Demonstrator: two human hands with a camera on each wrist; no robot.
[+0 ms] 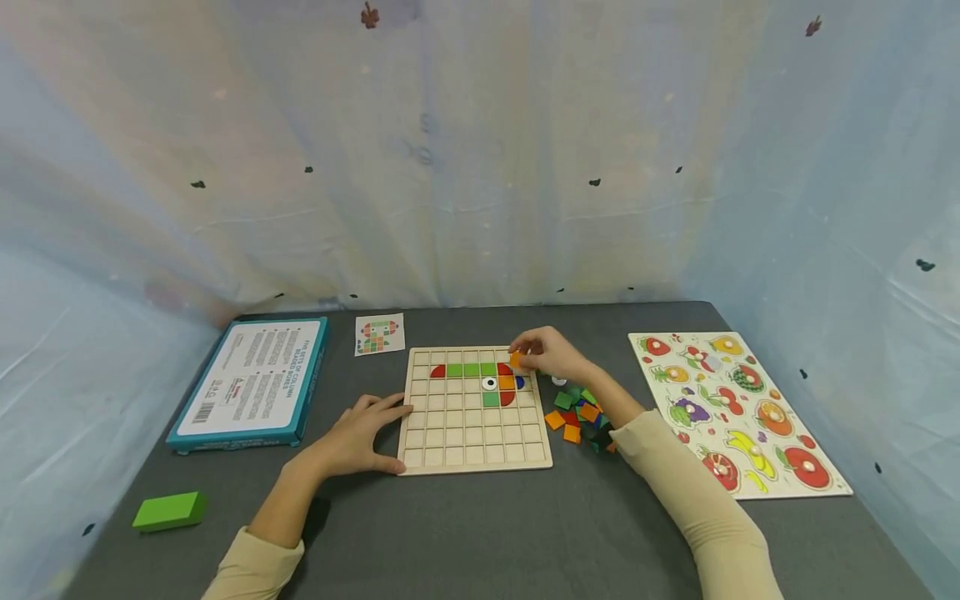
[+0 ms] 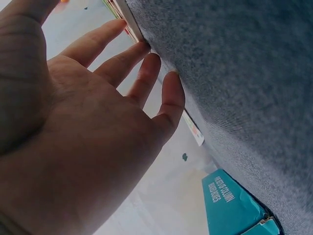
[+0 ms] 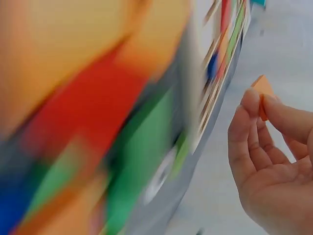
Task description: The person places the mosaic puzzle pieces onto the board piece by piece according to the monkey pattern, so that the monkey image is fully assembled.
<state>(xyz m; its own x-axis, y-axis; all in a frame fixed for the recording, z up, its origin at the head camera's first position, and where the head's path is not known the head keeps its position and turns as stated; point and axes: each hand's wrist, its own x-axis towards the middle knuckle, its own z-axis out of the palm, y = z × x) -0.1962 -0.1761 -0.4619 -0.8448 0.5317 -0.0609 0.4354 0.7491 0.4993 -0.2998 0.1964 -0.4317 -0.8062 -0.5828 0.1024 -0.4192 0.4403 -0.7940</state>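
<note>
My right hand (image 1: 551,352) pinches an orange tile (image 3: 263,85) between thumb and fingers, over the upper right of a wooden grid board (image 1: 450,457). Across the board's upper rows lie a rounded red tile (image 1: 438,372), several green squares (image 1: 471,370), a tile with a white-and-black eye (image 1: 490,383), an orange square (image 1: 506,382), a blue rounded piece (image 1: 520,382), a lower green square (image 1: 491,400) and another rounded red tile (image 1: 507,398). At the board's left edge, my left hand (image 1: 352,437) rests with spread fingers, thumb by the lower corner and fingertips along the side.
Loose coloured tiles (image 1: 572,417) are heaped right of the board, under my right forearm. A pattern card (image 1: 379,334) lies behind the board. A teal box (image 1: 247,383) and a green block (image 1: 170,511) are at left, a fruit puzzle board (image 1: 738,412) at right.
</note>
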